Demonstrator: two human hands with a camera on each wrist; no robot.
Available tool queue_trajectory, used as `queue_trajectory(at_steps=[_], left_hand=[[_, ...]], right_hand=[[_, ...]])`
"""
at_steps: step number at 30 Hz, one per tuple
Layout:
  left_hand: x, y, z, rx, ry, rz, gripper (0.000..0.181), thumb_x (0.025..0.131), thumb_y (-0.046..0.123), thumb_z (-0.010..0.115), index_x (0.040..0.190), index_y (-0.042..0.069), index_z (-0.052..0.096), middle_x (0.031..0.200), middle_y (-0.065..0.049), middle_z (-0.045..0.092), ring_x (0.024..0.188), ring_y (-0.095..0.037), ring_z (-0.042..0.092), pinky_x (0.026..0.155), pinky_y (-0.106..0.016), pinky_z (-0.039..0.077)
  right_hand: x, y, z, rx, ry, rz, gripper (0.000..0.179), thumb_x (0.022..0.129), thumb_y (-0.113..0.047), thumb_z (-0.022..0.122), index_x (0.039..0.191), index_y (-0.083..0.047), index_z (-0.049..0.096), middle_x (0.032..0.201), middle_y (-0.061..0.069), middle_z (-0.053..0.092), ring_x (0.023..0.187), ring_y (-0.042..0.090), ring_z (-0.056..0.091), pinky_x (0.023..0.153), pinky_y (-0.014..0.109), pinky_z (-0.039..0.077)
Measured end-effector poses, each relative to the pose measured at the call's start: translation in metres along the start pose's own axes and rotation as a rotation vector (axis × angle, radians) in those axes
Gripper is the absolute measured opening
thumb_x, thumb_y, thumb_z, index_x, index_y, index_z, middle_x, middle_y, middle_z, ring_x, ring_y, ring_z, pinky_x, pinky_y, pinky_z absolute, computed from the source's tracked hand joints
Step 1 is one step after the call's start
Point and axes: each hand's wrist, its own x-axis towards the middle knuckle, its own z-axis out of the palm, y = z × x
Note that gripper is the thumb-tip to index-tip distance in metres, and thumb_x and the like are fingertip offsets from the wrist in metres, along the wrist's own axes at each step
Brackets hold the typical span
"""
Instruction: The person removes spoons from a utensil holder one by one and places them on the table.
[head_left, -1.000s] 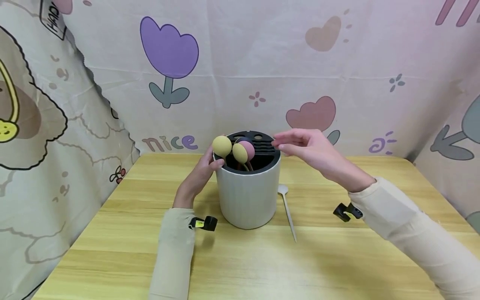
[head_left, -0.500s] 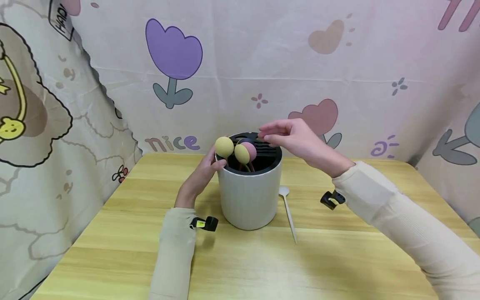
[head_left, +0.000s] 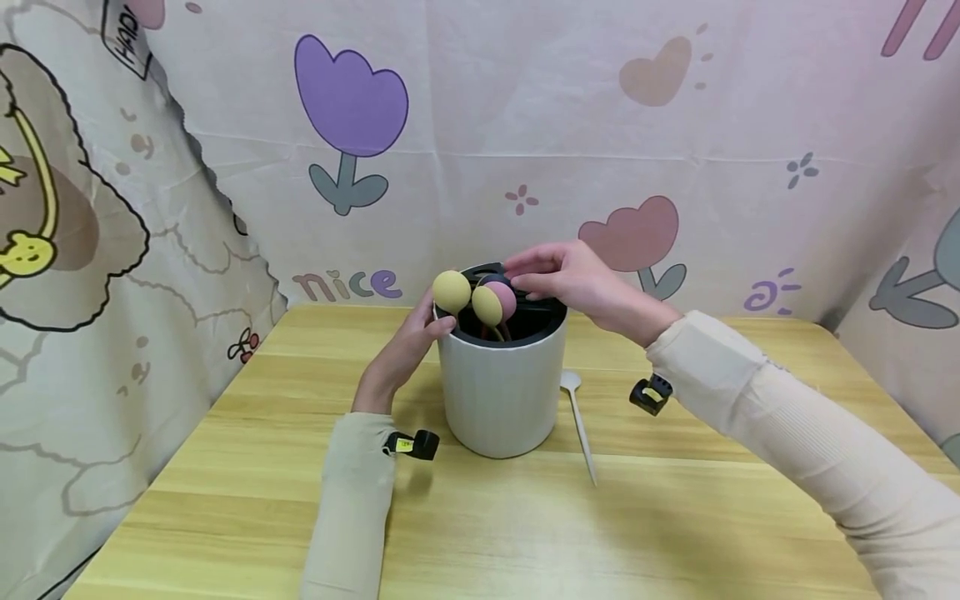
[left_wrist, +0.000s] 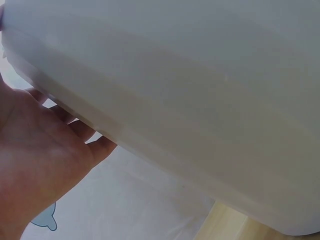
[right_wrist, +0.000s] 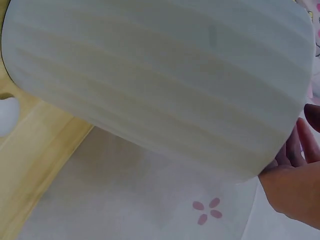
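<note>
A white ribbed utensil holder (head_left: 501, 400) with a black slotted top stands upright on the wooden table. My left hand (head_left: 401, 354) holds its left side, thumb over the rim; in the left wrist view the fingers (left_wrist: 75, 127) go behind the wall. From the opening rise round heads on thin stems: a yellow head (head_left: 452, 292), another yellow head (head_left: 487, 307), a pink head (head_left: 502, 296) and a dark head behind. Above the top's right part is my right hand (head_left: 573, 275), fingertips beside the dark head; whether they touch it cannot be told.
To the right of the holder a white spoon (head_left: 579, 425) lies on the table (head_left: 480, 525), handle towards me. A patterned cloth (head_left: 480, 100) hangs behind the table and along its sides.
My right hand has moved left, from the holder's right rim over the top to the dark head. The left hand keeps its hold, and the holder stays in place.
</note>
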Motion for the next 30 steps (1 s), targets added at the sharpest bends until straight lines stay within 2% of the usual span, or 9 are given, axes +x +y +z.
queue_trajectory(at_steps=[8, 11, 15, 30], left_hand=[[0.0012, 0.0013, 0.0016, 0.009, -0.003, -0.006, 0.086, 0.083, 0.041, 0.050, 0.156, 0.013, 0.013, 0.158, -0.010, 0.015, 0.144, -0.026, 0.010, 0.112, -0.057, 0.008], [0.0018, 0.0021, 0.0014, 0.018, -0.003, -0.008, 0.085, 0.083, 0.040, 0.048, 0.156, 0.013, 0.013, 0.158, -0.009, 0.014, 0.144, -0.025, 0.009, 0.112, -0.057, 0.007], [0.0018, 0.0026, 0.0007, 0.028, -0.001, -0.006, 0.084, 0.083, 0.040, 0.048, 0.155, 0.013, 0.013, 0.158, -0.009, 0.014, 0.145, -0.025, 0.007, 0.113, -0.056, 0.007], [0.0003, 0.0025, 0.0004, 0.015, 0.011, -0.039, 0.086, 0.082, 0.041, 0.049, 0.156, 0.015, 0.012, 0.158, -0.010, 0.013, 0.144, -0.028, 0.009, 0.112, -0.059, 0.007]], right_hand=[[0.0018, -0.0021, 0.0021, -0.046, 0.000, 0.038, 0.034, 0.091, -0.007, 0.062, 0.124, 0.001, 0.063, 0.114, 0.015, 0.067, 0.100, 0.018, 0.064, 0.087, 0.032, 0.051], [0.0020, -0.0021, 0.0023, -0.055, -0.025, 0.041, 0.035, 0.089, -0.005, 0.065, 0.123, 0.001, 0.063, 0.113, 0.014, 0.068, 0.104, 0.019, 0.063, 0.090, 0.033, 0.049], [0.0030, -0.0015, 0.0040, -0.065, -0.048, 0.024, 0.036, 0.086, -0.002, 0.068, 0.122, 0.002, 0.063, 0.111, 0.014, 0.068, 0.105, 0.020, 0.063, 0.090, 0.034, 0.050], [0.0054, 0.0001, 0.0093, -0.221, 0.013, -0.075, 0.030, 0.085, 0.000, 0.069, 0.114, 0.005, 0.067, 0.105, 0.018, 0.070, 0.100, 0.024, 0.066, 0.088, 0.033, 0.051]])
